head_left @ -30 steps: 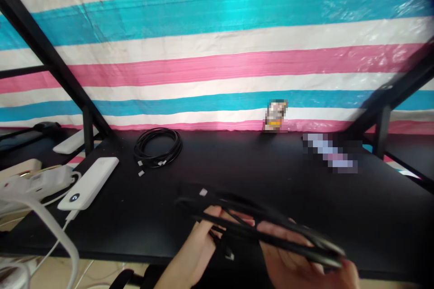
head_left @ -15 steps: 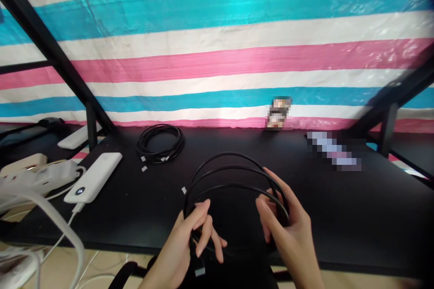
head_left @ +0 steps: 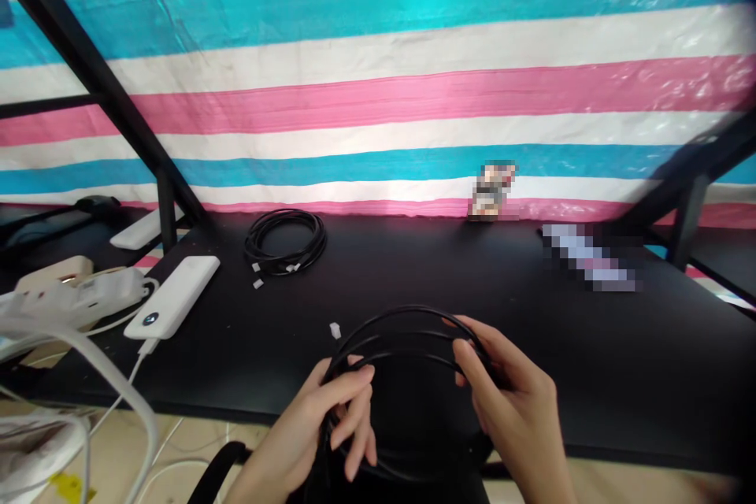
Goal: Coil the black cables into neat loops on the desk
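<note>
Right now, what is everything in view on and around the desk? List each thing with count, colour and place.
Looped black cable: one, black, held above the desk's near edge.
Coiled black cable bundle: one, black with white plugs, far left of the desk.
White power bank: one, white, left desk edge, white lead plugged in.
White power strip: one, white, left of the desk.
Black desk: one, black.
Striped plastic sheet: one, teal, pink, white, behind.
Left hand: fingers closed on the loop's left side.
Right hand: fingers closed on its right side.
</note>
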The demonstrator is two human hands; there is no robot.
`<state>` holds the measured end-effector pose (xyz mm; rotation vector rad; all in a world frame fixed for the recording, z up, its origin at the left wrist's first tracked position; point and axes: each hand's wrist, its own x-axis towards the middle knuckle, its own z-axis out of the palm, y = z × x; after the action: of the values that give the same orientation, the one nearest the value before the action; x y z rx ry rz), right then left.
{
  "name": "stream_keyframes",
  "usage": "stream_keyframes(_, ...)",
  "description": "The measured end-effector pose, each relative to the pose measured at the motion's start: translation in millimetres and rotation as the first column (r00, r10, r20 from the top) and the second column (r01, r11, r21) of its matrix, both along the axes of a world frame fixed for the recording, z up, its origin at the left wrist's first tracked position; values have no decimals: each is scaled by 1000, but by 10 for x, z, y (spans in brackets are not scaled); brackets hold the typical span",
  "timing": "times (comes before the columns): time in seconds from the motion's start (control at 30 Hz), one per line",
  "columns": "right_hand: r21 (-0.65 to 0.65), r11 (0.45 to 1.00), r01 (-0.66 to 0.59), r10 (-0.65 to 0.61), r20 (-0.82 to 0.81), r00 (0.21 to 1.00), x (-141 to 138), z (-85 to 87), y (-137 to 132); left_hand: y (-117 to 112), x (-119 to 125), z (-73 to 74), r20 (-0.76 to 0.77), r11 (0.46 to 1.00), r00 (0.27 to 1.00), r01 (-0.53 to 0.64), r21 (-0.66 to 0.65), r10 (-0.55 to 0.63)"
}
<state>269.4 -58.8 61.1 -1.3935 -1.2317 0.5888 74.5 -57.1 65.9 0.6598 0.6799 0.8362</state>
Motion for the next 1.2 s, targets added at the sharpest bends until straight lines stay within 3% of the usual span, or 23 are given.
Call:
stream_keyframes(0.17, -31, 1000, 0, 2, 65, 998, 7, -10, -9, 29, -41, -25, 197, 994, 979, 73, -85, -55)
stream_keyframes(0.37, -115, 988, -104, 97, -61, 993, 26, -46, -29, 118, -100, -47, 393, 971, 896, 237, -29, -207)
stream_keyframes(0.53, -48, 986, -158, 158, -5, 987, -10, -18, -46, 114, -144, 33, 321, 980, 932, 191, -45, -167)
stream_keyframes(0.67, 106, 985, -136, 120, 139, 983, -55, 20, -58, 80, -113, 51, 403, 989, 908, 140, -45, -110)
stream_keyframes(0.83, 177, 979, -101, 54, 253, 966, -52, 46, -56, 50, -68, 11, 470, 973, 863, 226, -39, -182)
stream_keyframes(0.97, 215, 975, -61, 10, 231, 973, -54, 59, -42, 49, -52, 4, 460, 963, 860, 267, -31, -224)
stream_keyframes(1.1, 261, 964, -48, -16, 236, 972, -49, 67, -29, 56, -22, -6, 377, 971, 903, 236, -28, -208)
stream_keyframes(1.2, 250, 964, -86, 19, 259, 966, -18, 70, -24, 44, -6, -19, 223, 983, 960, 182, -36, -169)
